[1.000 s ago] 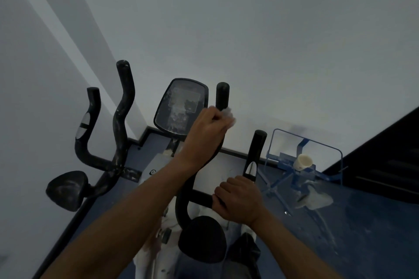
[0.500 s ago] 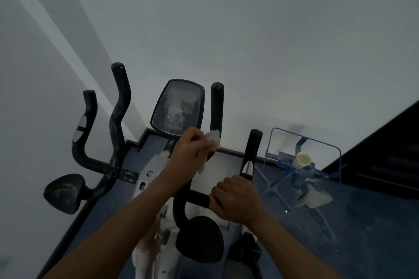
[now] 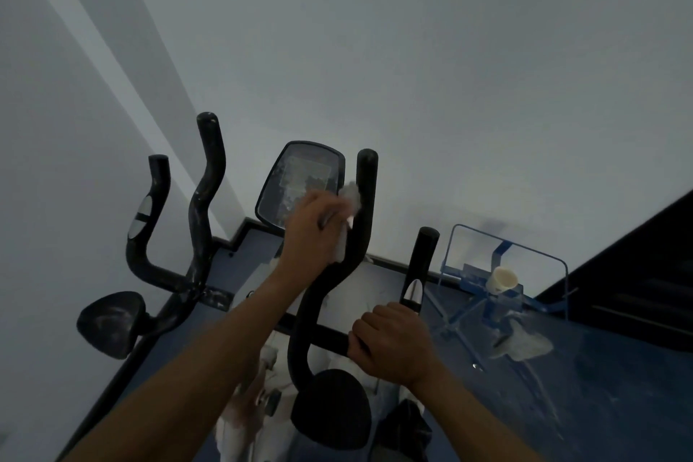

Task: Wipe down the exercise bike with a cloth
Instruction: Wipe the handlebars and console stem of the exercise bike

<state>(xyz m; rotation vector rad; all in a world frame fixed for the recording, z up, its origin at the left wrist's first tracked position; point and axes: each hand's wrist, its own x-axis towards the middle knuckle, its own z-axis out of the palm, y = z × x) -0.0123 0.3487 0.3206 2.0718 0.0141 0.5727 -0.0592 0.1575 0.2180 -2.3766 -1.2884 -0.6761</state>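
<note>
The exercise bike has black curved handlebars and a white body. Its tall inner right handlebar (image 3: 363, 199) rises in the middle. My left hand (image 3: 311, 232) holds a white cloth (image 3: 348, 214) pressed against the left side of that bar, partway up. The dusty console screen (image 3: 300, 184) sits just behind the hand. My right hand (image 3: 393, 341) grips the horizontal crossbar (image 3: 326, 339) near the short right grip (image 3: 420, 266). A round black pad (image 3: 332, 409) lies below.
The left handlebars (image 3: 202, 206) and a black pad (image 3: 110, 323) stand by the left wall. A blue wire rack (image 3: 502, 274) with a pale cup (image 3: 502, 279) sits on the blue floor at right, a whitish rag (image 3: 525, 343) beside it. A dark cabinet (image 3: 637, 266) fills the right edge.
My left hand slid the cloth down the inner right bar, then back up to mid-height. My right hand kept its grip on the crossbar.
</note>
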